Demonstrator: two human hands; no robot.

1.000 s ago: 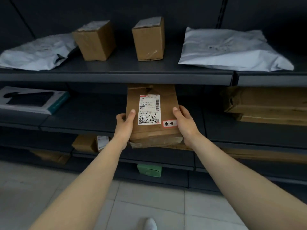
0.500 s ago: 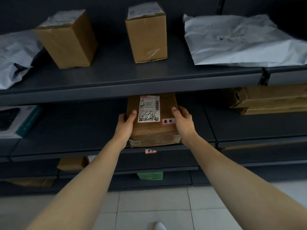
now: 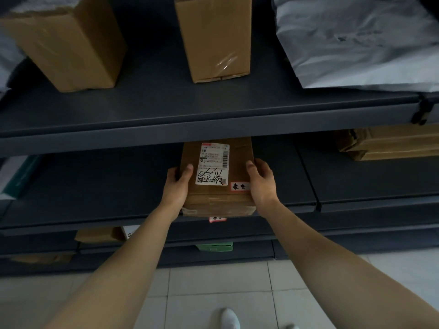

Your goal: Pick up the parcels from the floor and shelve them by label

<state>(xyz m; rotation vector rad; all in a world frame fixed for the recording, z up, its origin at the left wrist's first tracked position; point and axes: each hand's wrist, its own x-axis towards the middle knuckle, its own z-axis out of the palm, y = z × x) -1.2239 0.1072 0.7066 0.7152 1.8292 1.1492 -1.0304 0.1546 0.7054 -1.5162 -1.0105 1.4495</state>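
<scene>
Now parcel point(image 3: 217, 181) btwn both hands, left fingers point(image 3: 186, 170) & right fingers point(image 3: 251, 166) pinching its sides, on shelf point(image 3: 107, 191)

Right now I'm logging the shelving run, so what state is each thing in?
Labelled parcel: flat on middle shelf, gripped both sides.
Left hand: clasping parcel's left edge.
Right hand: clasping its right edge.
Upright box: standing, taped shut.
Grey mailer bag: lying flat, sealed.
</scene>
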